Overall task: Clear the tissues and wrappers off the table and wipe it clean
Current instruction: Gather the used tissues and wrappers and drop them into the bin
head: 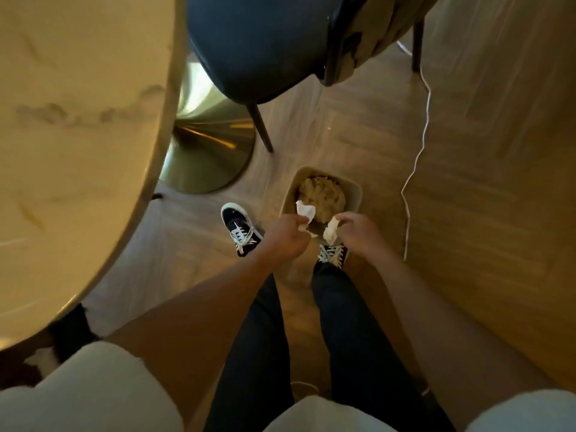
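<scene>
You are standing over a tan rectangular waste bin (353,194) that sits on the wood-plank floor (483,151) directly ahead of your feet. Your left hand (288,236) holds a crumpled white tissue (304,213) above the near left rim of the bin; the grip is closed around it, with thumb and curled fingers pinching the paper. Your right hand (358,232) holds a second crumpled white tissue (331,231) above the near right rim; its grip likewise pinches the paper between thumb and fingertips, and the tissue hangs downward. The two tissues are near each other but not touching. Inside the bin lies a mound of crumpled pale brown paper waste (322,194). The round cream marble-pattern surface (78,120) occupies the left of the view, carried on a flared brass pedestal base (208,145). A dark blue upholstered chair (258,45) stands beyond the bin, just beside the surface. A thin white cable (419,151) runs across the floor to the right of the bin. Your dark blue sneakers with white laces (240,229) rest on the floor, the right one partly hidden beneath your hands
</scene>
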`<control>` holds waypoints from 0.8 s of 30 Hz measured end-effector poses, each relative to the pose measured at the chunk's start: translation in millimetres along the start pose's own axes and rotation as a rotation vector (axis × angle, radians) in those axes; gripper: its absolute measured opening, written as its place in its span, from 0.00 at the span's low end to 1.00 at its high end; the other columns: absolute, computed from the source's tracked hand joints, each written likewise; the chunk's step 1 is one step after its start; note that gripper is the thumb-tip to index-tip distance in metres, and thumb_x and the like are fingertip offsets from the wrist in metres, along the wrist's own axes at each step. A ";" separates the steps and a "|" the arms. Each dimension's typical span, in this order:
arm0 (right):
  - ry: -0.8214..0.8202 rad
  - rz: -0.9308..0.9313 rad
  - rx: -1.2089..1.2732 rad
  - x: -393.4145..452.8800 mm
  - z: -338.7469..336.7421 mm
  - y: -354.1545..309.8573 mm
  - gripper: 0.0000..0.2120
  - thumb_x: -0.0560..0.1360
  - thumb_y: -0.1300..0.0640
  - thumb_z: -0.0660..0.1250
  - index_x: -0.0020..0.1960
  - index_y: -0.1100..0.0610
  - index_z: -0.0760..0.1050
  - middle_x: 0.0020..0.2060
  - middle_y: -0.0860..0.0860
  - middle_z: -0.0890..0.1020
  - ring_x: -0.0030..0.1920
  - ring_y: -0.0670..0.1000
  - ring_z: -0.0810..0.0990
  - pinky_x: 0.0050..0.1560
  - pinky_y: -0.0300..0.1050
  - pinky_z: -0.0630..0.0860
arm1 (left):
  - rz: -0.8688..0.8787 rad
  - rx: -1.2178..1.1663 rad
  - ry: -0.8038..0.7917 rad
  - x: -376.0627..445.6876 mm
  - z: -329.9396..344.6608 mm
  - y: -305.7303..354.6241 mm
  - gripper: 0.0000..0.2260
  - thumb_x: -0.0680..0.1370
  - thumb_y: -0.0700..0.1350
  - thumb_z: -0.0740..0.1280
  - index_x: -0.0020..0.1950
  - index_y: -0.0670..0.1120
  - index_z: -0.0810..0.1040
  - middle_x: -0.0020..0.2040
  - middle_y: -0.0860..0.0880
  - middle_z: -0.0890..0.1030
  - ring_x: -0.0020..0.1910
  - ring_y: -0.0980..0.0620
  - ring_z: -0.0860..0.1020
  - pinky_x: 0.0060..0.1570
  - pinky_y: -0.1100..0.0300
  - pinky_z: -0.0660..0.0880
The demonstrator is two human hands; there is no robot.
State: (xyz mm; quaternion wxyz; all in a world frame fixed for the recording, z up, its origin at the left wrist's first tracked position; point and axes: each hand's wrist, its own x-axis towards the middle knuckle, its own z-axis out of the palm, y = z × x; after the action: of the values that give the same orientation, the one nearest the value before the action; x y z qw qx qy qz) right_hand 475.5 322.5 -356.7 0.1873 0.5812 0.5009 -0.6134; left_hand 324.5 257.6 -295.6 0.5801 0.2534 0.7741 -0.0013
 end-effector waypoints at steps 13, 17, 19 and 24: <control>0.118 -0.011 0.127 -44.8 -22.5 -4.7 0.14 0.78 0.57 0.65 0.63 0.54 0.76 0.54 0.52 0.81 0.49 0.48 0.79 0.47 0.43 0.75 | 0.026 -0.145 -0.028 -18.6 -5.4 13.7 0.17 0.77 0.42 0.64 0.66 0.47 0.76 0.59 0.46 0.79 0.56 0.48 0.78 0.56 0.56 0.76; 0.099 -0.063 0.140 -82.6 -20.6 -31.1 0.14 0.79 0.56 0.64 0.63 0.51 0.74 0.51 0.51 0.80 0.45 0.47 0.79 0.38 0.38 0.73 | 0.083 -0.215 -0.014 -60.3 -31.6 8.7 0.15 0.78 0.42 0.64 0.64 0.48 0.76 0.51 0.50 0.78 0.44 0.57 0.76 0.40 0.67 0.72; 0.088 -0.091 0.130 -102.7 -16.6 -46.4 0.14 0.79 0.55 0.64 0.64 0.48 0.74 0.53 0.50 0.79 0.49 0.47 0.79 0.38 0.39 0.72 | 0.101 -0.268 -0.013 -86.1 -44.4 0.1 0.13 0.79 0.43 0.64 0.63 0.49 0.76 0.48 0.53 0.78 0.42 0.60 0.76 0.35 0.72 0.70; 0.082 -0.153 0.096 -146.7 1.3 -92.4 0.13 0.79 0.54 0.63 0.64 0.48 0.73 0.56 0.50 0.79 0.54 0.48 0.79 0.44 0.39 0.75 | 0.184 -0.327 0.022 -154.2 -74.7 -30.7 0.12 0.78 0.42 0.65 0.49 0.61 0.78 0.54 0.55 0.80 0.54 0.59 0.78 0.52 0.65 0.73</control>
State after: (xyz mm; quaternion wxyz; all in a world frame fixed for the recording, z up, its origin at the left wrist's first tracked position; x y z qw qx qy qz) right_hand 437.1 309.3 -188.2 0.0913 0.5743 0.5211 -0.6248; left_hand 276.0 192.7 -141.5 0.6027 0.2254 0.7439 0.1805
